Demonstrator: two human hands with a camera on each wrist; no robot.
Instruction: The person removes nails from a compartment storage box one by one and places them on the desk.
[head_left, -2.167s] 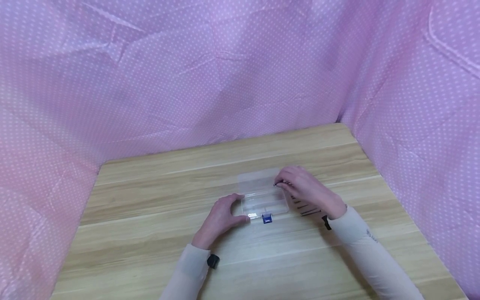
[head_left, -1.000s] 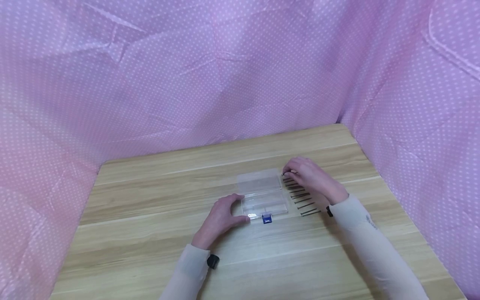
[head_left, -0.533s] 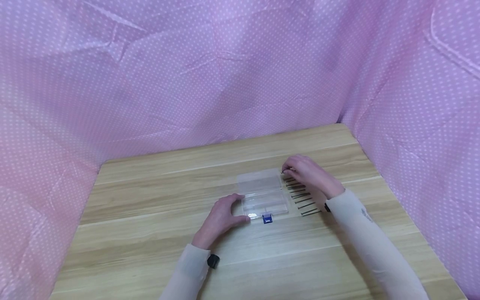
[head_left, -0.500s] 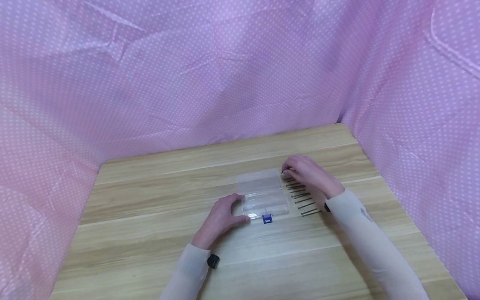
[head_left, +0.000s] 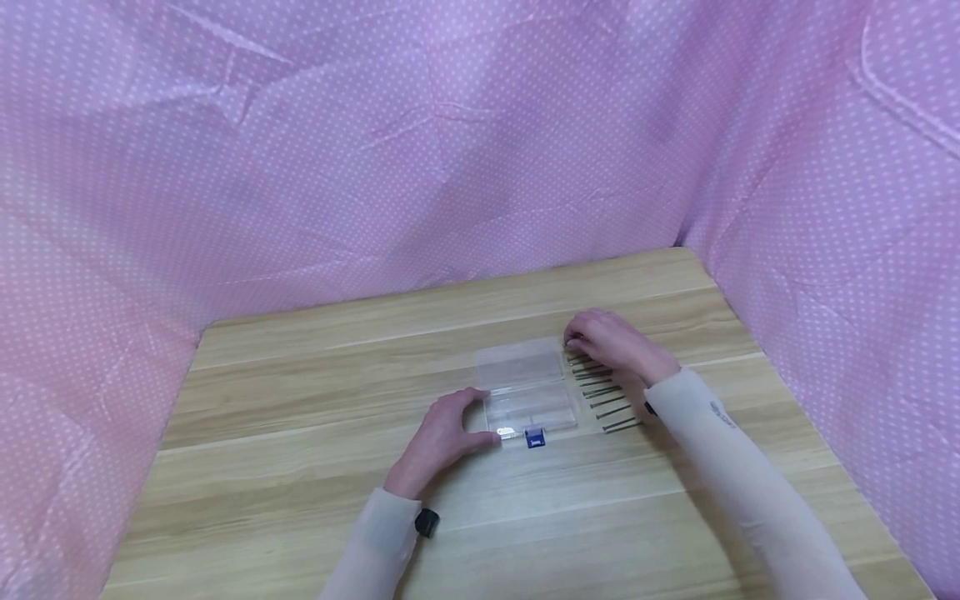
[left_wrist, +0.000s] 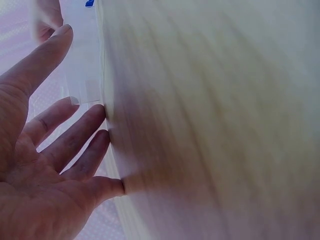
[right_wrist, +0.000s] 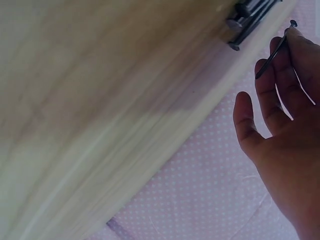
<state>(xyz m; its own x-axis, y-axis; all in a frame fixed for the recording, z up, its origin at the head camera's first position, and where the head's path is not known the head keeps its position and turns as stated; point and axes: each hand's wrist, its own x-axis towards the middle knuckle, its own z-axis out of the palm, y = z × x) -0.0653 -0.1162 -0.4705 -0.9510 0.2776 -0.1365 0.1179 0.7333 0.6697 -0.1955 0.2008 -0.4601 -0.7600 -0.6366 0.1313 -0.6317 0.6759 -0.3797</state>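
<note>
In the head view a clear plastic box (head_left: pixel 528 408) lies with its lid (head_left: pixel 519 363) folded back and a blue latch (head_left: pixel 535 437) at its front. My left hand (head_left: pixel 444 429) holds the box's left end between thumb and fingers; the left wrist view shows the other fingertips resting on the table. To the right of the box, several nails (head_left: pixel 607 408) lie in a row. My right hand (head_left: pixel 603 337) is over the row's far end. In the right wrist view it holds a dark nail (right_wrist: pixel 272 56) at its fingertips; the thumb's contact is unclear.
The wooden table (head_left: pixel 315 450) carries everything. Pink dotted cloth (head_left: pixel 337 167) hangs behind it and along its sides. A black wrist camera (head_left: pixel 427 522) sits at the left cuff.
My right hand has moved from above the lid, with a small dark thing at its fingertips, to the far end of the nail row. The left hand and box have stayed put.
</note>
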